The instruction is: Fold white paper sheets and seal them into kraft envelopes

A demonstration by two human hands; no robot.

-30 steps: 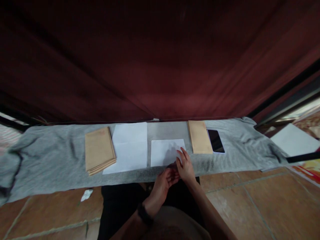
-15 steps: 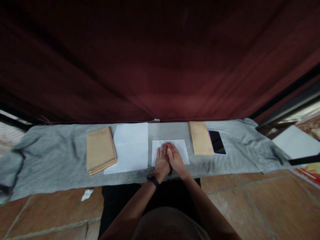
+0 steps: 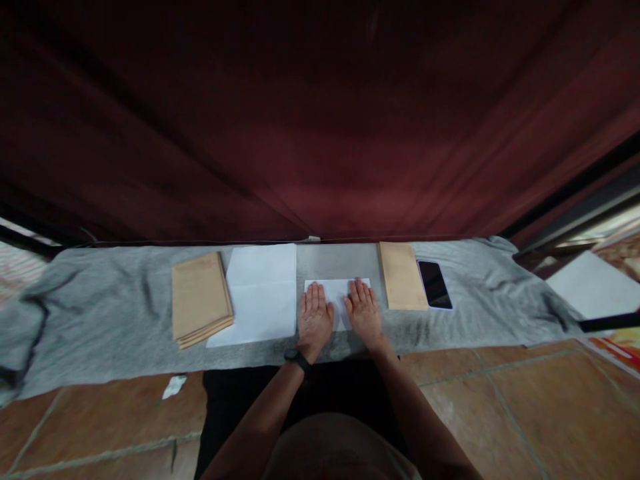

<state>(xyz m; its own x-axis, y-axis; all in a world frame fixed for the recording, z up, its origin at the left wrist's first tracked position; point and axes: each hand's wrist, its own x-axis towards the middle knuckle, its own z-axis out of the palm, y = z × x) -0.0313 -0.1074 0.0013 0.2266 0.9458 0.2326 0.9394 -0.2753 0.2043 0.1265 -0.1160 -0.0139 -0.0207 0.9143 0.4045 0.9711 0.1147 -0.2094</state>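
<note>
A folded white sheet of paper (image 3: 337, 293) lies on the grey cloth (image 3: 115, 313) in front of me. My left hand (image 3: 315, 319) lies flat on its left part, fingers stretched out, a dark band on the wrist. My right hand (image 3: 364, 312) lies flat on its right part, fingers likewise stretched. Both palms press down and cover most of the sheet. Left of it rests a larger white sheet (image 3: 260, 293), and beyond that a stack of brown envelopes (image 3: 200, 300).
A single brown envelope (image 3: 399, 275) and a black phone (image 3: 434, 284) lie to the right on the cloth. A dark red curtain (image 3: 320, 120) hangs behind. More white paper (image 3: 590, 285) sits far right. A paper scrap (image 3: 173, 387) lies on the tiled floor (image 3: 525, 413).
My hands came up from the near edge onto the folded sheet, first side by side at its middle, then slid apart to its left and right parts.
</note>
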